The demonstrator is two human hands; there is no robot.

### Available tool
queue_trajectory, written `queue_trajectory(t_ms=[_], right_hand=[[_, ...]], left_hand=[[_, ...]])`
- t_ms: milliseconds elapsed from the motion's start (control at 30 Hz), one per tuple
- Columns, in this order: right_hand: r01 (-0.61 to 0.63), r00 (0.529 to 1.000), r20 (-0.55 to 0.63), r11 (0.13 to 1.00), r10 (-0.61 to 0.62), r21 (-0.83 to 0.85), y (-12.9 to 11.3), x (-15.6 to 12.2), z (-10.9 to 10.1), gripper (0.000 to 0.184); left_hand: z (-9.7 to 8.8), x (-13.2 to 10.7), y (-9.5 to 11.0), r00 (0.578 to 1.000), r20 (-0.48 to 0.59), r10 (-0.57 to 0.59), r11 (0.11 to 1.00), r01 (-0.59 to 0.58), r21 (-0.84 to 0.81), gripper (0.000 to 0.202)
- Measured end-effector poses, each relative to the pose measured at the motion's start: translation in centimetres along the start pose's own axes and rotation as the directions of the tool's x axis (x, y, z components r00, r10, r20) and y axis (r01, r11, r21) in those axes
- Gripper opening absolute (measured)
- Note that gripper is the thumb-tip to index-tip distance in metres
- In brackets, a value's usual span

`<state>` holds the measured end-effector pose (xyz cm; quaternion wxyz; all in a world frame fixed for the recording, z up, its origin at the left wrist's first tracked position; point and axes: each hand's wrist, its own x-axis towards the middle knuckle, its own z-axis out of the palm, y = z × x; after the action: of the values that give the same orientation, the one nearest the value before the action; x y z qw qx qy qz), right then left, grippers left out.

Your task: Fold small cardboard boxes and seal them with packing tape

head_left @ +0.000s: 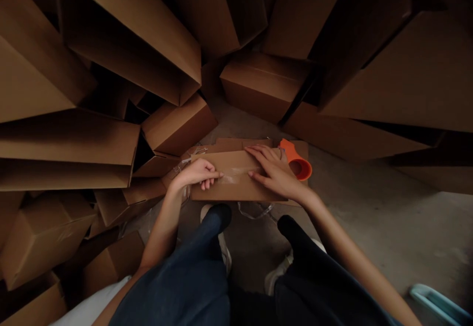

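Note:
A closed cardboard box [236, 161] lies on flattened cardboard on the floor, in front of my feet. A shiny strip of clear tape [232, 176] runs across its top. My left hand [201, 172] is at the left part of the box, fingers curled and thumb and forefinger together at the tape's left end; whether they pinch the tape is unclear. My right hand [272, 171] rests on the right part of the box with its fingers spread, thumb near the tape's right end. Just beyond it lies an orange plastic tape dispenser [295, 161] with a round opening.
Large open cardboard boxes [136, 35] crowd the far side and the left. A smaller box [179, 124] stands near my left hand. Loose clear strips [254, 211] lie by my feet. A pale teal plastic object [439, 301] is on the concrete floor [362, 208] at lower right.

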<state>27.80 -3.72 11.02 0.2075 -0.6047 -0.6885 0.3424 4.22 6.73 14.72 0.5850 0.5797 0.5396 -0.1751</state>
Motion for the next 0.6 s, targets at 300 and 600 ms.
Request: queue_trajectory(t_ms=[300,600], right_hand=[[-0.019,1.000,0.017,0.999,0.018,0.048,0.2,0.2,-0.3,0.060],[-0.101,0.991,-0.096,0.993,0.096,-0.058,-0.8,1.0,0.7,0.055]], left_hand=[[0.6,0.1,0.5,0.998,-0.066,-0.017,1.000,0.017,0.007,0.043],[-0.3,0.7,-0.8,0.996,0.047,0.077,0.995,-0.073,-0.067,0.048]])
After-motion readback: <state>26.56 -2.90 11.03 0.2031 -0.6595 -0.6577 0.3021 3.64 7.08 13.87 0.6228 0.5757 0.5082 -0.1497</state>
